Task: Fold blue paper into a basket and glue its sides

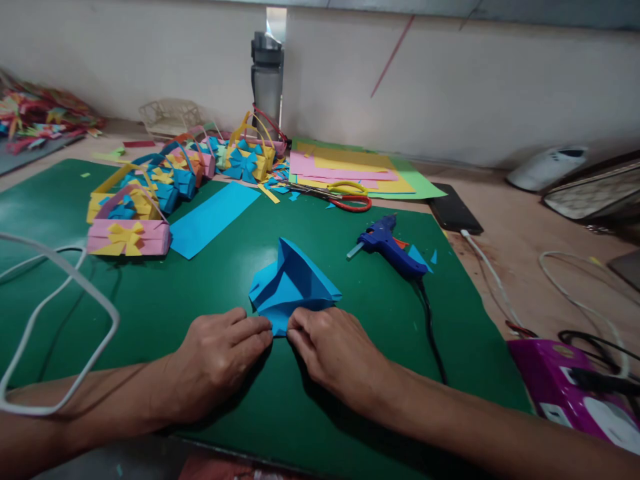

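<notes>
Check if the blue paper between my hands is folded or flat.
Folded. The blue paper has creased walls standing around a hollow, rather than lying flat.

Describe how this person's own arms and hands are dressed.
Both the left hand and the right hand are ungloved, with no ring showing on the visible fingers. No watch or bracelet shows at either wrist. The left forearm and right forearm have no sleeve in view, and I see no markings on them.
</notes>
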Demonstrator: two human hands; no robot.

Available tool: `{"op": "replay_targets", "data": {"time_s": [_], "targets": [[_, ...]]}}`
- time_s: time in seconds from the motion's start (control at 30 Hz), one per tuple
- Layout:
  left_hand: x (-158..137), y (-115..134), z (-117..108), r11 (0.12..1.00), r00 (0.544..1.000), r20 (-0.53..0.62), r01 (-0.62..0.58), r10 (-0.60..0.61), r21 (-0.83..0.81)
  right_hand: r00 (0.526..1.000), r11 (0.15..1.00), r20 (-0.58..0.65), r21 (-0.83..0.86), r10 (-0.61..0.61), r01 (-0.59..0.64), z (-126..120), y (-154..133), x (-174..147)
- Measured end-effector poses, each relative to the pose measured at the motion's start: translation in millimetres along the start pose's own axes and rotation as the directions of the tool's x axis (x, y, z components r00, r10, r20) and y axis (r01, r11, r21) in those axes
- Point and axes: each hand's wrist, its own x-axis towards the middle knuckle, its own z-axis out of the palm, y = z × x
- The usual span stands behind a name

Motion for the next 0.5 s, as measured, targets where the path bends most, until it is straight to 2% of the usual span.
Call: {"op": "replay_targets", "data": {"time_s": [0.17,0.5], "targets": [[1.6,1.0,-0.2,1.0,1.0,-0.009,0.013,-0.013,-0.012,1.0,0.998,0.015,0.055,-0.008,0.007,-0.5,-0.4,-1.6],[-1.1,-3.2,-1.4,1.0,1.0,0.029,0.004,-0.003,-0.006,1.0,0.999,-0.004,0.035,0.021,-0.021,-4.0,-3.7,2.4]]}}
